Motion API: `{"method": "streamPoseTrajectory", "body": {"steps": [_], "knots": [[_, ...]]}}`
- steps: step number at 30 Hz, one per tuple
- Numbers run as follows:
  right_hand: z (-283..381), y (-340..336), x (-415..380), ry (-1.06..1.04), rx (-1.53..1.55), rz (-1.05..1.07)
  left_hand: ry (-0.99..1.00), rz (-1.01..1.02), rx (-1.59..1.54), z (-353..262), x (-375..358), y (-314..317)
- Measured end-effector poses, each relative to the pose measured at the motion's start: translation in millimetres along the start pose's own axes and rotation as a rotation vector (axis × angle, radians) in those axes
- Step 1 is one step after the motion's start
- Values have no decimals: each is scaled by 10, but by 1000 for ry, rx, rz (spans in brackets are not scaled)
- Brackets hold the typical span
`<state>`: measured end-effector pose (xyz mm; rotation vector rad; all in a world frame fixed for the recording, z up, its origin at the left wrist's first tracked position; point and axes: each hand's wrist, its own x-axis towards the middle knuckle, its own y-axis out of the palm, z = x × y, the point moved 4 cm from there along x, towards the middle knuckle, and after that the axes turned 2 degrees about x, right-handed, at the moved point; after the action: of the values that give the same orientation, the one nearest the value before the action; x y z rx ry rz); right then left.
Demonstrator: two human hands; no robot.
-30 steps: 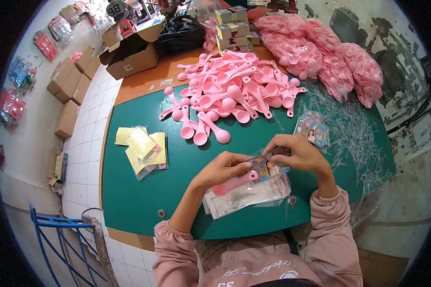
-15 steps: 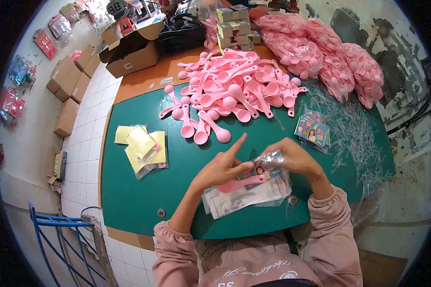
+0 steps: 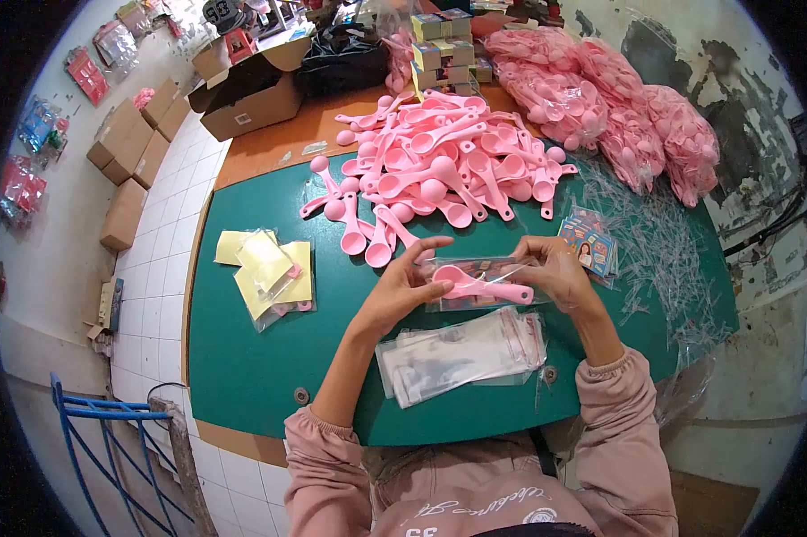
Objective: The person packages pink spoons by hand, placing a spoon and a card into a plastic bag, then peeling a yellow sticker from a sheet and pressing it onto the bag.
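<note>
A pink measuring spoon [image 3: 486,287] lies lengthwise in or against a clear plastic bag [image 3: 541,263], with a printed card partly showing behind it. My left hand [image 3: 390,300] pinches the bag's left end near the spoon's bowl. At the opposite end, my right hand [image 3: 560,276] has its fingers closed on the plastic near the handle. Just below the hands, a stack of clear bags [image 3: 452,358] rests on the green table. Beyond them rises a heap of pink measuring spoons [image 3: 430,166]. Printed cards [image 3: 591,249] sit beside my right hand.
Packed bags with yellow card backs [image 3: 264,268] lie at the left of the green table top [image 3: 242,358]. Loose clear plastic strips [image 3: 663,251] cover the right side. Bagged pink spoons [image 3: 600,107], stacked card bundles [image 3: 442,54] and an open carton [image 3: 251,103] stand behind.
The spoon and bag have risen off the bag stack and moved away from my body. My left hand now grips the bag's left end, its index finger no longer pointing outward.
</note>
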<state>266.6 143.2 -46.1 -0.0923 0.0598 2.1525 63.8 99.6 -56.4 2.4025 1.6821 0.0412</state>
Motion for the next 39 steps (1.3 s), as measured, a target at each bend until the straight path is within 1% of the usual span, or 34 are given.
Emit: {"method": "streamPoseTrajectory", "body": {"steps": [2, 3, 5, 6, 7, 8, 9, 12, 13, 14, 15, 16, 17, 18, 19, 21, 22, 23, 25, 26, 27, 29, 32, 36, 38, 39], "knots": [[-9, -14, -2, -49, -116, -53, -16, 3, -11, 37, 2, 19], [7, -10, 5, -48, -116, -51, -33, 7, -21, 60, 2, 18], [16, 15, 0, 118, 30, -3, -42, -32, -63, 101, 16, -49], [84, 20, -37, 118, 30, -3, -52, -69, -104, 114, 20, -80], [176, 61, -91, 112, 127, 85, -52, -69, -104, 111, 21, -76], [228, 100, -121, 105, 223, 174, -41, -115, -167, 100, 20, -80], [208, 103, -102, 106, 223, 175, -29, -161, -229, 88, 16, -81], [125, 139, -49, 158, 144, 204, -16, -140, -287, -2, -22, 16], [135, 173, -60, 134, 196, 255, -15, -140, -288, 18, -31, -13], [149, 199, -71, 111, 248, 305, 0, -85, -240, 51, -37, -51], [152, 190, -66, 111, 248, 307, 14, -31, -190, 93, -38, -75], [137, 149, -54, 140, 184, 241, 13, -33, -190, 171, 1, -50], [121, 113, -55, 170, 118, 174, 241, -316, 106, 152, 35, -70], [125, 118, -61, 167, 118, 174, 471, -592, 409, 82, 1, -76], [166, 78, -62, 53, -49, 51, 475, -591, 410, 108, -19, -54], [333, 77, -86, -179, -379, -197, 265, -495, 329, 205, -77, 39], [418, 158, -139, -216, -538, -168, 51, -233, -18, 308, -84, 165], [399, 191, -174, -211, -538, -173, 47, -228, -19, 244, -138, 249], [363, 365, -243, -322, -806, 123, -250, -42, -401, 208, -227, 486], [352, 372, -255, -321, -806, 119, -245, -35, -265, 168, -255, 502], [341, 388, -268, -336, -858, 138, -247, -33, -265, 205, -274, 484], [317, 432, -287, -365, -964, 180, -251, 69, -189, 284, -305, 453], [219, 626, -310, -391, -900, 186, -286, 83, -119, 284, -319, 409], [193, 711, -314, -395, -935, 186, -345, 53, -187, 216, -350, 399], [231, 745, -319, -487, -965, 176, -312, 14, -299, 263, -332, 367], [241, 765, -319, -487, -965, 177, -312, 13, -300, 273, -333, 363]]}}
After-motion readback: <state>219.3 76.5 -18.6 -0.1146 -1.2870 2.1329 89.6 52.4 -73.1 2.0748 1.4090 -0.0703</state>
